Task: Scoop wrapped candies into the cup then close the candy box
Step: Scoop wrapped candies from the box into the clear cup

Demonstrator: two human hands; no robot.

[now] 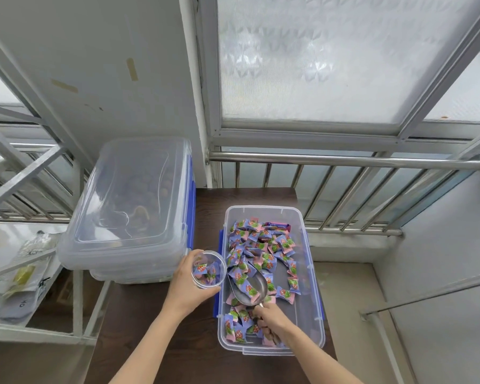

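**Cup held at the box edge, scoop resting among the candies**

Head view: a dark brown tabletop [205,200] carries an open, clear candy box [313,273] with blue latches on its long sides. Inside it lie many wrapped candies [263,245] in purple, pink and green wrappers, thick toward the far end and along the left wall, with bare grey floor showing on the right side.

The left hand [187,286] is wrapped around a clear plastic cup [208,270], fingers curled behind it and thumb under its near side. The cup is tilted with its mouth toward the camera and sits just beside the left rim of the box; a few candies are already in it.

The right hand [272,320] is inside the near part of the box, closed on the handle of a metal scoop [251,291]. The scoop's bowl points away from the person toward the cup, lying low among the candies, with two or so candies in it.

To the left of the box stand two stacked clear containers [128,206], the top one closed with a clear lid and blue latches; its brownish contents are too blurred to tell. A metal railing [344,162] and a frosted window [330,65] lie beyond the tabletop
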